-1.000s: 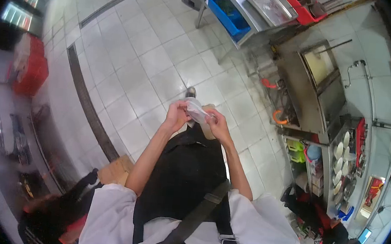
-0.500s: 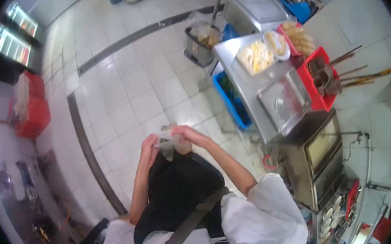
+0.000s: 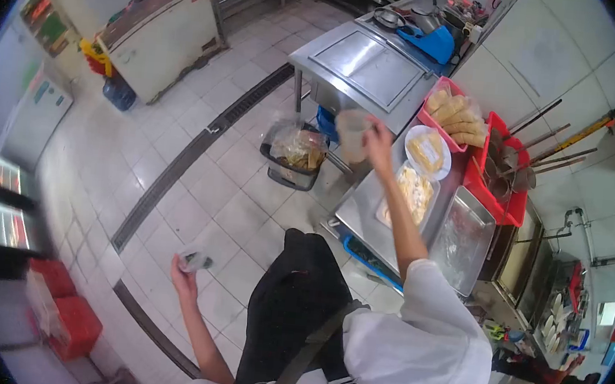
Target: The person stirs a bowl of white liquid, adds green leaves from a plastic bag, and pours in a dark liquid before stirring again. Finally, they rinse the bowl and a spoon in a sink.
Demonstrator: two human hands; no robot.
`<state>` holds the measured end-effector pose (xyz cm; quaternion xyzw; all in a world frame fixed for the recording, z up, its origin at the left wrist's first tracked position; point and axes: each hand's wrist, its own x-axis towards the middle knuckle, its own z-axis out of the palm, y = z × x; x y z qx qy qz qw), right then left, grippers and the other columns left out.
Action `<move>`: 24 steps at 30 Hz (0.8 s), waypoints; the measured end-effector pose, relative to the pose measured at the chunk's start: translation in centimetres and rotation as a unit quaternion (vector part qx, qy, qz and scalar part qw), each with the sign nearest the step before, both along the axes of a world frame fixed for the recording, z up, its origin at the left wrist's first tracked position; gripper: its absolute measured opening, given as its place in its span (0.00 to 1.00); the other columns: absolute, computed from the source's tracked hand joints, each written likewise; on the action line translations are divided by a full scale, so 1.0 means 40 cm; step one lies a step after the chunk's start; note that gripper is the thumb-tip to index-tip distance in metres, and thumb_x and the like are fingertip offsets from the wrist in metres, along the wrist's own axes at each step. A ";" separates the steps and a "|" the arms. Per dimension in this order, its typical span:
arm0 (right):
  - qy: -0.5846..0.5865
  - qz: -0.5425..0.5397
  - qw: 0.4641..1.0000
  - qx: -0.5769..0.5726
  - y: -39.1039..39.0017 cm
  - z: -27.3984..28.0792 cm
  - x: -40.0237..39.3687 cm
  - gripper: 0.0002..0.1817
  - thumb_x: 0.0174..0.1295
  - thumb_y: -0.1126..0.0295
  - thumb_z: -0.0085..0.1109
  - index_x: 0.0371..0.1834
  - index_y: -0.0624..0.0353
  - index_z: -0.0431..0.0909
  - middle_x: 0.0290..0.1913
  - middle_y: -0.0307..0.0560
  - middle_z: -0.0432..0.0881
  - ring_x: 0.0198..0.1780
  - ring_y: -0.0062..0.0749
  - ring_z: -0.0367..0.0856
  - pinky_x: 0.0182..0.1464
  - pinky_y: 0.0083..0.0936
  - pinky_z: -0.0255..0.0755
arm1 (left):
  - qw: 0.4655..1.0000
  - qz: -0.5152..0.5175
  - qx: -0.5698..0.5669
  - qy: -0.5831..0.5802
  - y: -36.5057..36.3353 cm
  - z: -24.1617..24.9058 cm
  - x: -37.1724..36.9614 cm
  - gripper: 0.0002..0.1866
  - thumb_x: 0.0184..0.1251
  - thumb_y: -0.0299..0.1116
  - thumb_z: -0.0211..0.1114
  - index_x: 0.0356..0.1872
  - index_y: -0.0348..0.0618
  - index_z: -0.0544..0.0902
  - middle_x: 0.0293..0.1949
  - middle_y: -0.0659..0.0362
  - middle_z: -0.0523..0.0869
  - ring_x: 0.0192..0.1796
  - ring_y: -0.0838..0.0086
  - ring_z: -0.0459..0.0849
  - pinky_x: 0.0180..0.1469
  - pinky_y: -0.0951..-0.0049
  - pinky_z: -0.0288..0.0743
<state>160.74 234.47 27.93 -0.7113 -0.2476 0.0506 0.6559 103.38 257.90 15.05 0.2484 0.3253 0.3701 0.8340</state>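
Observation:
My left hand is out over the tiled floor, its fingers closed on a small clear plastic bag with something dark green inside. My right hand reaches up beside the near steel table and grips a translucent plastic cup, blurred by motion. That cup hangs above the gap between the two tables, close to the bin. To the right of this hand, a white plate of yellow food and a tray of pale yellow pieces stand on the steel table.
A lined waste bin stands on the floor ahead. The table also bears a metal tray, a pink basket of bagged food and a red bin of long-handled strainers. A drain channel crosses the floor; red crates stand at left.
My hands, together on the bag before, are now apart. The left moved down-left with the bag; the right went up and right, now with the cup. The view has shifted towards the tables.

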 end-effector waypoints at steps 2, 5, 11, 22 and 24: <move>-0.025 -0.066 0.997 -0.045 0.005 0.015 0.223 0.17 0.63 0.74 0.49 0.56 0.55 0.76 0.31 0.38 0.80 0.26 0.18 0.73 0.29 0.19 0.68 | 0.988 0.059 0.002 0.144 0.108 0.052 0.084 0.15 0.74 0.44 0.56 0.44 0.42 0.77 0.45 0.56 0.82 0.51 0.67 0.80 0.55 0.64 0.76; -0.103 -0.146 0.974 -0.137 0.041 0.033 0.525 0.14 0.66 0.72 0.49 0.54 0.54 0.76 0.32 0.39 0.82 0.31 0.19 0.75 0.34 0.19 0.70 | 0.968 0.068 0.038 0.240 0.214 -0.024 0.068 0.16 0.74 0.45 0.54 0.49 0.43 0.77 0.47 0.58 0.82 0.50 0.68 0.81 0.54 0.65 0.75; -0.172 -0.211 0.937 -0.217 0.170 -0.060 1.133 0.11 0.64 0.68 0.51 0.47 0.54 0.77 0.30 0.46 0.83 0.35 0.35 0.83 0.38 0.33 0.75 | 0.937 0.168 -0.125 0.280 0.154 -0.352 0.004 0.21 0.73 0.49 0.49 0.56 0.47 0.75 0.49 0.62 0.81 0.45 0.72 0.79 0.38 0.72 0.75; -0.138 -0.210 0.934 -0.254 0.302 -0.273 1.887 0.11 0.67 0.65 0.55 0.46 0.57 0.78 0.36 0.43 0.83 0.37 0.31 0.80 0.40 0.29 0.73 | 0.911 -0.043 -0.260 0.318 0.205 -0.215 0.231 0.28 0.72 0.51 0.50 0.69 0.52 0.64 0.66 0.59 0.71 0.61 0.68 0.72 0.50 0.60 0.78; -0.166 -0.208 0.918 -0.295 0.310 -0.326 1.978 0.19 0.65 0.62 0.59 0.58 0.56 0.74 0.44 0.50 0.84 0.45 0.35 0.82 0.47 0.34 0.75 | 0.852 -0.007 -0.104 0.513 0.255 -0.216 0.286 0.30 0.71 0.47 0.52 0.71 0.51 0.62 0.68 0.56 0.69 0.65 0.67 0.69 0.58 0.59 0.74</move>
